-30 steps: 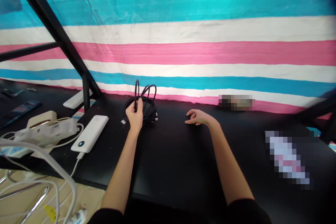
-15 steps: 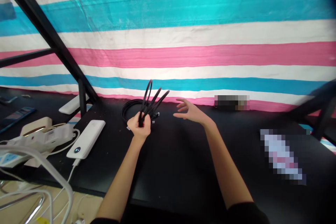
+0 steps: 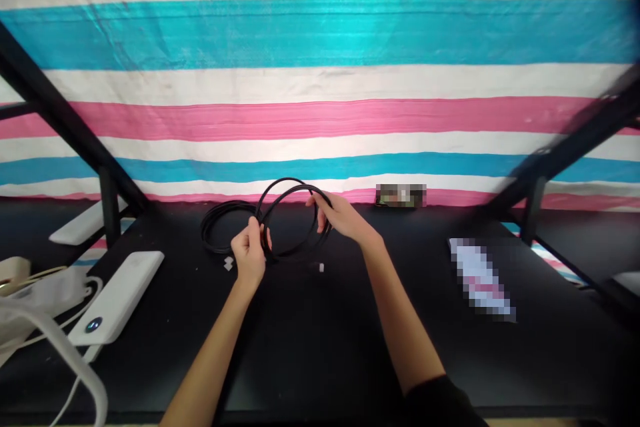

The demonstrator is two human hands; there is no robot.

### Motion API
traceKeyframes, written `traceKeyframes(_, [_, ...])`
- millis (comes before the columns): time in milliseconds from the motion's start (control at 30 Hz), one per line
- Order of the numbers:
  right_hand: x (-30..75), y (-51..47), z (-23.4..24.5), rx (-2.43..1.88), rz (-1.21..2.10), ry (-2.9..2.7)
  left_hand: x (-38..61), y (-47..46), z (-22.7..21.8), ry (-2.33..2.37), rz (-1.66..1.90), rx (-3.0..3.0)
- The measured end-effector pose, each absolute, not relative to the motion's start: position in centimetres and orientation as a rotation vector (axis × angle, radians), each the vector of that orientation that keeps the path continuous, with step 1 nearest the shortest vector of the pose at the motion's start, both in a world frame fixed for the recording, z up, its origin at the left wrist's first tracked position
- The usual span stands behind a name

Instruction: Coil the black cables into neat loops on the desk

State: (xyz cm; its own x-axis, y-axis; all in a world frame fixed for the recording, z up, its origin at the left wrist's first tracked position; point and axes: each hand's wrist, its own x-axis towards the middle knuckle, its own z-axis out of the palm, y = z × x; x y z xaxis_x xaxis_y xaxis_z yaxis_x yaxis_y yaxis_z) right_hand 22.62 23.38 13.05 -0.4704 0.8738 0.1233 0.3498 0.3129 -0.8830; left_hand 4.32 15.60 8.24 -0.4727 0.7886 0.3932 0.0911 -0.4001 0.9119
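A coiled black cable [image 3: 293,188] is held up over the black table [image 3: 320,333], its loops spread between both hands. My left hand [image 3: 249,257] pinches the left side of the coil, fingers closed. My right hand [image 3: 339,215] grips the right side of the loops. A second black coil [image 3: 220,227] lies flat on the table just left of my left hand. Small white connector ends [image 3: 229,263] lie or hang near the table below the loops.
A white power bank [image 3: 117,297] with a lit button lies at the left, with white cords and a power strip [image 3: 45,287] beyond it. Another white bar [image 3: 80,230] sits behind a black frame post [image 3: 107,207]. Black frame struts cross at both sides. A striped sheet hangs behind.
My left hand lifted one coil off the pile and brought it nearer. My right hand rose from the table and took hold of the coil's right side, spreading the loops. The view shifted right.
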Motion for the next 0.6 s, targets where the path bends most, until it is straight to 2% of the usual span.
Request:
traceKeyframes(267, [24.2,23.8,13.5,-1.179,1.167,-1.890,2.9,17.2,8.2,1.301,1.899,0.910])
traceKeyframes(500, [27.2,24.6,13.4,-1.393,1.046,-1.711,0.4,17.9,8.6,1.270,2.295,0.627])
traceKeyframes(600, [28.5,24.5,13.7,-1.401,1.032,-1.695,-0.1,18.1,8.6,1.286,2.344,0.588])
